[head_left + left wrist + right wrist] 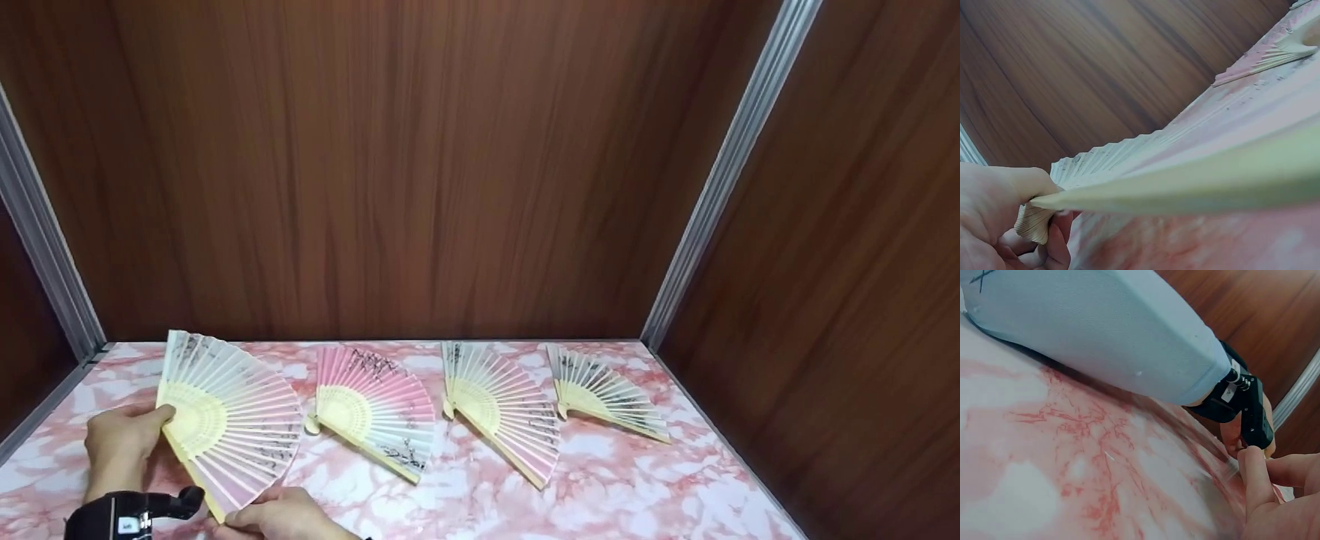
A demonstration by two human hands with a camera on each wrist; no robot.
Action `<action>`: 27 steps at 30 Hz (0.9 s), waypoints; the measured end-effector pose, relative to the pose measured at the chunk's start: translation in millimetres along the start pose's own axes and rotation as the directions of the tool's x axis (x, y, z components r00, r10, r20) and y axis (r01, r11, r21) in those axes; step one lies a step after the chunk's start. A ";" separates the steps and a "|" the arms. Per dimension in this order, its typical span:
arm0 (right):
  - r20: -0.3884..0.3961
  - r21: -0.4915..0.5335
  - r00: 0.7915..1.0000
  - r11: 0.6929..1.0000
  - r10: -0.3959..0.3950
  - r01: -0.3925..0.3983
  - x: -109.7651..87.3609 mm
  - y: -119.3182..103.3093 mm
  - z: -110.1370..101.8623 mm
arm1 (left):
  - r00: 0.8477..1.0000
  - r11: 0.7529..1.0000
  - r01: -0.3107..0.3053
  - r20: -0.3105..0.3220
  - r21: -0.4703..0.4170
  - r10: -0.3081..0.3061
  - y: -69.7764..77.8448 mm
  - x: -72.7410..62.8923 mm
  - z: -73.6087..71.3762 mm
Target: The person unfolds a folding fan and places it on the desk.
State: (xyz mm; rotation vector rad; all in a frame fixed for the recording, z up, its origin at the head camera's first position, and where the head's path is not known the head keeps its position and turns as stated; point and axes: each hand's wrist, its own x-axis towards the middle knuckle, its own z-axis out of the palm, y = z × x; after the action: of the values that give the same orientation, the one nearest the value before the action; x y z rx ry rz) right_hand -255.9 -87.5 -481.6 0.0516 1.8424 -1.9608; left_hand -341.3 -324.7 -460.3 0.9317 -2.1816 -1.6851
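Spread open at the left of the table is a folding fan (pixel 259 405) with pale wooden ribs and a leaf fading from whitish green to pink and lilac. My left hand (pixel 124 442) pinches its pivot end; in the left wrist view the left hand (pixel 1010 219) has the thumb above and curled fingers below the ribs' gathered end. At the near end of the fan's outer rib, my right hand (pixel 281 516) pinches the corner between thumb and fingers. The right wrist view shows the right hand (pixel 1283 489) at the lower right, with the fan mostly hidden there.
To the right, in a row, lie three more spread fans: a pink-and-white fan (pixel 409 401), a white-to-pink fan (pixel 517 409) and a whitish fan with dark print (pixel 611 386). Brown wood-grain panels (pixel 450 165) wall in the pink marbled table (pixel 622 502).
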 end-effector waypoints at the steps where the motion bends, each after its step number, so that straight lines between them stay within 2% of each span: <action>1: 0.006 0.005 1.000 1.000 -0.003 0.003 0.4 0.3 -0.6 | 1.000 1.000 0.007 0.003 -0.002 -0.007 -0.9 0.1 1.1; 6: 0.041 0.078 0.999 0.997 0.022 -0.025 2.2 1.9 -2.6 | 0.999 0.999 0.033 0.036 0.019 -0.033 -3.7 -0.9 3.6; 9: 0.050 0.076 0.998 0.996 0.039 -0.043 2.7 2.4 -3.8 | 0.999 0.999 0.023 0.038 0.047 -0.025 -4.8 -1.5 4.6; 12: 0.046 0.047 0.997 0.997 0.054 -0.057 2.8 1.6 -7.3 | 0.998 0.999 0.028 0.050 0.023 -0.029 -4.7 -0.9 5.9; 15: 0.104 0.063 0.990 0.993 0.094 -0.101 2.5 -1.0 -15.4 | 0.997 0.999 0.040 0.068 -0.022 -0.039 -2.1 -1.0 7.5; 18: 0.201 0.007 0.967 0.987 0.158 -0.163 1.9 -8.2 -26.2 | 0.996 0.999 0.020 0.087 -0.026 -0.017 3.6 -2.0 8.4; 19: 0.222 -0.043 0.960 0.985 0.173 -0.168 1.5 -11.5 -30.7 | 0.996 1.000 0.001 0.095 -0.014 0.001 5.7 -2.7 9.3; 22: 0.264 -0.232 0.949 0.966 0.172 -0.111 0.0 -25.3 -46.2 | 0.988 0.993 -0.094 0.129 0.074 0.084 15.2 -6.9 10.4; 25: 0.304 -0.379 0.949 0.925 0.086 0.037 -3.0 -45.5 -70.3 | 0.972 0.961 -0.207 0.149 0.183 0.181 29.5 -17.2 10.9; 27: 0.329 -0.449 0.944 0.879 -0.006 0.162 -5.3 -64.5 -91.8 | 0.958 0.929 -0.281 0.128 0.242 0.256 42.9 -28.6 13.2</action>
State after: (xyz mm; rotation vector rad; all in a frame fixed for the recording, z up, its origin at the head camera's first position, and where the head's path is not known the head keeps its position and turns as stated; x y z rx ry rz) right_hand -298.0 2.4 -429.3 -0.4790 2.0624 -1.4102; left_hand -341.0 -291.2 -419.0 0.5802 -2.5017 -1.3670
